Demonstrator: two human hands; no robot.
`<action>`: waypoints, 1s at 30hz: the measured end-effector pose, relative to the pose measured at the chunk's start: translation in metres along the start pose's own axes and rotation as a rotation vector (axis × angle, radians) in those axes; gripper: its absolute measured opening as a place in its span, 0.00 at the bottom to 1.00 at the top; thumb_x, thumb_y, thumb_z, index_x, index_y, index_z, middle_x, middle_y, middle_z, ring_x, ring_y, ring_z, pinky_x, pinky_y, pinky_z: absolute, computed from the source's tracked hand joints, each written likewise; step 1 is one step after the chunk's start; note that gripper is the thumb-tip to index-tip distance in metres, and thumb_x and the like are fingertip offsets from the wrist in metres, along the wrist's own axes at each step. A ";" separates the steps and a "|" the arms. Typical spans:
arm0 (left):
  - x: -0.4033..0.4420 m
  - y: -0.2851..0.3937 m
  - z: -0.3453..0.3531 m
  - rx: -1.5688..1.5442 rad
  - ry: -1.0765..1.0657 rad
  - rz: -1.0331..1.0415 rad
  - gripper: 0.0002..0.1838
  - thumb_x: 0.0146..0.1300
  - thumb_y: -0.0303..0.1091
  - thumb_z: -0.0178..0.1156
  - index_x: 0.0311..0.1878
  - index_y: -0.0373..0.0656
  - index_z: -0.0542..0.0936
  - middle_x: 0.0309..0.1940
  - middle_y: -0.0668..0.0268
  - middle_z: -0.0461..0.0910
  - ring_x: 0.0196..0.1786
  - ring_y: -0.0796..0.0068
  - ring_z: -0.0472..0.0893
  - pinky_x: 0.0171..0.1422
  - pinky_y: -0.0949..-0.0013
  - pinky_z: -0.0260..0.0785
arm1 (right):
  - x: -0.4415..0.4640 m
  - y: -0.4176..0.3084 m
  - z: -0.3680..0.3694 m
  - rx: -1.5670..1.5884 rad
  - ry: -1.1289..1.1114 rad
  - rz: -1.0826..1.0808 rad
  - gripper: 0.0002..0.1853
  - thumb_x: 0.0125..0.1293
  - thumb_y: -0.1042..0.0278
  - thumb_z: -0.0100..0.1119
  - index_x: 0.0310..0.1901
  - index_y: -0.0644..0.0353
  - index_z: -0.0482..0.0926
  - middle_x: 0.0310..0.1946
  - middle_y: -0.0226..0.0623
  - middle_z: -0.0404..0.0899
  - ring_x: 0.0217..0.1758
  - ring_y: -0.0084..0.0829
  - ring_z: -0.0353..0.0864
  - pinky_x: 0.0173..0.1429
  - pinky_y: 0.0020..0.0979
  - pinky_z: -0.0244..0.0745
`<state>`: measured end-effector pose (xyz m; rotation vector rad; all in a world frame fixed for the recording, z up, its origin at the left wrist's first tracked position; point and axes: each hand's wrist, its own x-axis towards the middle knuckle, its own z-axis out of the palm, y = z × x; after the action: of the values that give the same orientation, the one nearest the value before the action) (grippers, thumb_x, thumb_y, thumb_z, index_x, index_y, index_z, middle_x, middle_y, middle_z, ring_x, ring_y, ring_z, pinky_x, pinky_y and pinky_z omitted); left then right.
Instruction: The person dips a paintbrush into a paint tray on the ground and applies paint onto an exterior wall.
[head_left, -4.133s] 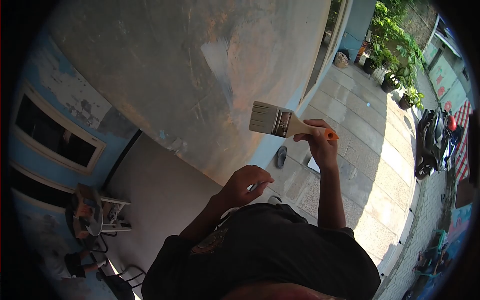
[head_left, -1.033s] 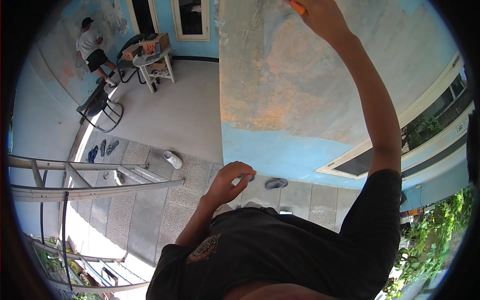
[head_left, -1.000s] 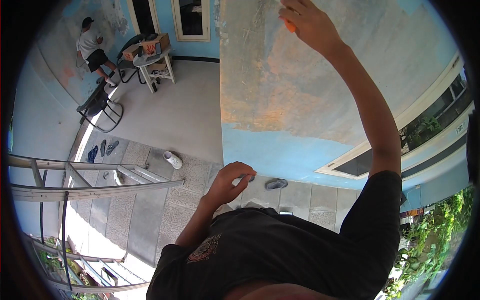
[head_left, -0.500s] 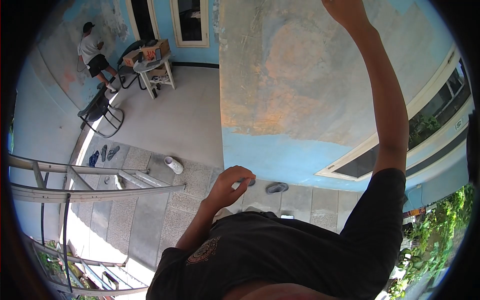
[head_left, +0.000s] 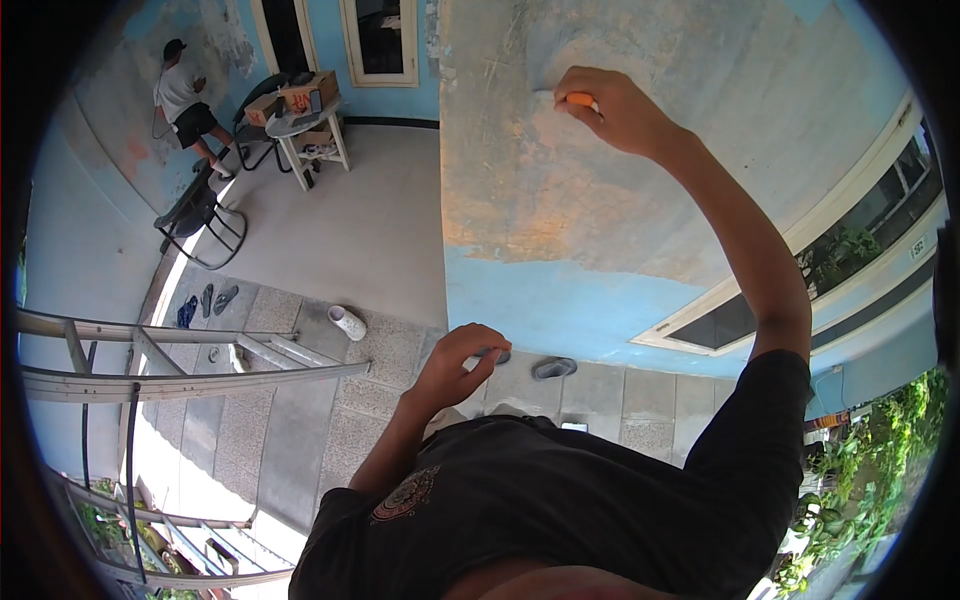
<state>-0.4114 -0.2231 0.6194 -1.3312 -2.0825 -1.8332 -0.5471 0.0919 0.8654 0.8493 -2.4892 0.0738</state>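
I am seeing the patchy grey wall (head_left: 640, 215) filling twelve to three o'clock. The right hand (head_left: 622, 108) is showing fully at one o'clock, having been partly past the top edge a moment ago; I am judging the brushing as shifting lower. Toward six o'clock, the left hand (head_left: 455, 365) is curling loosely, holding nothing visible. The brush (head_left: 580, 99) is sitting in the right hand's grip, orange end showing; its long axis is seemingly running nine to three, mostly hidden.
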 end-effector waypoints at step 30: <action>-0.003 -0.007 -0.021 0.022 0.045 -0.038 0.10 0.66 0.18 0.64 0.48 0.39 0.85 0.43 0.59 0.88 0.47 0.59 0.87 0.53 0.60 0.78 | 0.034 -0.009 -0.025 -0.054 0.358 0.105 0.06 0.69 0.73 0.69 0.45 0.63 0.84 0.48 0.40 0.85 0.50 0.41 0.85 0.51 0.36 0.84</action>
<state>-0.4234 -0.2416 0.6182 -1.2422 -2.1136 -1.8320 -0.5533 0.0707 0.9027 0.6204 -2.1858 0.1775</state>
